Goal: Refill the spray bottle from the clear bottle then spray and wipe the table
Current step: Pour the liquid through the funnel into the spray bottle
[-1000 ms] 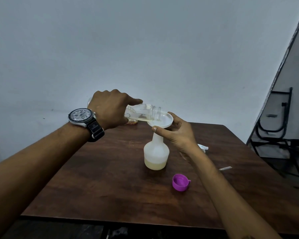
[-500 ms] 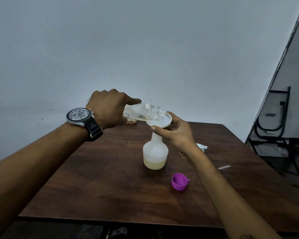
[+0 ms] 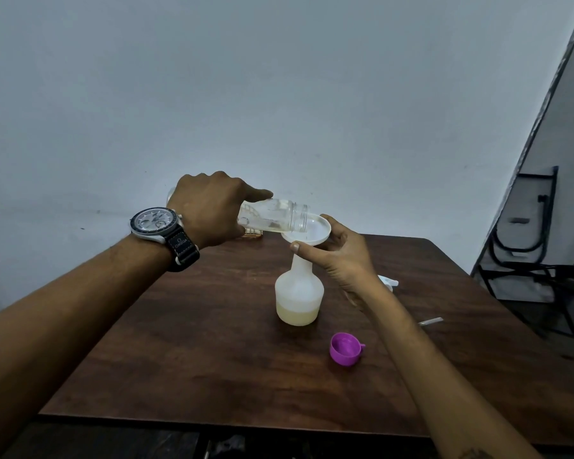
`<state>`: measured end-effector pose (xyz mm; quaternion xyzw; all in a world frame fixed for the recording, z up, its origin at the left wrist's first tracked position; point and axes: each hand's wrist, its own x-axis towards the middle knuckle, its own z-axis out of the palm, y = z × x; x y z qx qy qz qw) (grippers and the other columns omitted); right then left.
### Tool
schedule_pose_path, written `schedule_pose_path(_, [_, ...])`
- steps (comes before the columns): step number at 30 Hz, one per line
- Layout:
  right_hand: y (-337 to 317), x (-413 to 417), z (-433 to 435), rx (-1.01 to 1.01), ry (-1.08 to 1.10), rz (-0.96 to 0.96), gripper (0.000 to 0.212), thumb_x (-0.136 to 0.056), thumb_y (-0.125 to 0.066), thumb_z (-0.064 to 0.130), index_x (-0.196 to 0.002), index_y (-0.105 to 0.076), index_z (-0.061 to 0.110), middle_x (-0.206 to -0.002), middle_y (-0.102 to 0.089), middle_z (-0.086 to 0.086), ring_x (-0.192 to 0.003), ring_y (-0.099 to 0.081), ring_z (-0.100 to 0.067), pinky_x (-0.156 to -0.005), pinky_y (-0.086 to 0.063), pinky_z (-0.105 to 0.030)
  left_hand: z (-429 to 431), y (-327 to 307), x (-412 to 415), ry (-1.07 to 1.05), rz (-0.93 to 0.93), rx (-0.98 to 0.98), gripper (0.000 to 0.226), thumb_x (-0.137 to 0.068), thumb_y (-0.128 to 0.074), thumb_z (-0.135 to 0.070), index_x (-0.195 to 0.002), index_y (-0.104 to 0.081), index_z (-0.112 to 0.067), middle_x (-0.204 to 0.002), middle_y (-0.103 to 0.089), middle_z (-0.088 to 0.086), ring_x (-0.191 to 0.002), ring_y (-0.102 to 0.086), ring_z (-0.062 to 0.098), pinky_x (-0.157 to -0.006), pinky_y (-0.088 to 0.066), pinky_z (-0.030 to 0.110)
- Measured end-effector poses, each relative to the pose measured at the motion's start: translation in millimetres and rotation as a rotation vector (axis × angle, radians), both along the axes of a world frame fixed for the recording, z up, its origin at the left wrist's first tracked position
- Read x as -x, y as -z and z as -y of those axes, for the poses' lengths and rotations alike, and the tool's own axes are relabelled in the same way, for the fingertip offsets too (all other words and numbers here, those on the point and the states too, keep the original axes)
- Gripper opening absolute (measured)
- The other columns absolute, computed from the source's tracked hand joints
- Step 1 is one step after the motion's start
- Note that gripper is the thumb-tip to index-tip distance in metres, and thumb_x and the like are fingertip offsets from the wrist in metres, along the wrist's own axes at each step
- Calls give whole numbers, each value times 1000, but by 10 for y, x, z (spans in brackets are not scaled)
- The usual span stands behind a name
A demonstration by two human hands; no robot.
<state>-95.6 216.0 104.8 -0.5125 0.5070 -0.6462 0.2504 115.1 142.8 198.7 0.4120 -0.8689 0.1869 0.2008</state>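
A white translucent spray bottle without its head stands mid-table, pale yellow liquid filling its lower part. A white funnel sits in its neck. My right hand pinches the funnel's rim and steadies it. My left hand grips the clear bottle, tipped almost level with its mouth over the funnel. A little liquid lies along the clear bottle's lower side. The purple cap lies mouth up on the table, in front of the spray bottle.
The white spray head lies behind my right forearm, its tube showing to the right. A small orange object sits at the table's far edge. Folded black chairs lean against the wall on the right.
Both hands, the clear bottle and the funnel keep the same pose. Any rise of the liquid in the spray bottle is too slight to tell.
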Motion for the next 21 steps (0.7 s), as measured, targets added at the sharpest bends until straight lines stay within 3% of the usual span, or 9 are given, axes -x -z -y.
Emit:
schedule_pose_path(5, [-4, -10, -5, 1, 0, -1, 40, -73, -92, 6, -97, -73, 31, -96, -79, 13, -94, -74, -6, -87, -60, -30, 18, 16, -5, 1, -8, 10, 66, -82, -70, -46, -140, -42, -61, -104, -69, 1, -90, -66, 29, -64, -37, 30])
schedule_pose_path(21, [-13, -20, -21, 9, -16, 17, 38, -73, -91, 2, -86, -71, 31, -86, -78, 22, -85, -72, 2, -87, -60, -29, -2, 1, -2, 10, -10, 13, 65, -83, -70, -47, -140, -43, -60, -99, -68, 0, -89, -65, 28, -64, -37, 31])
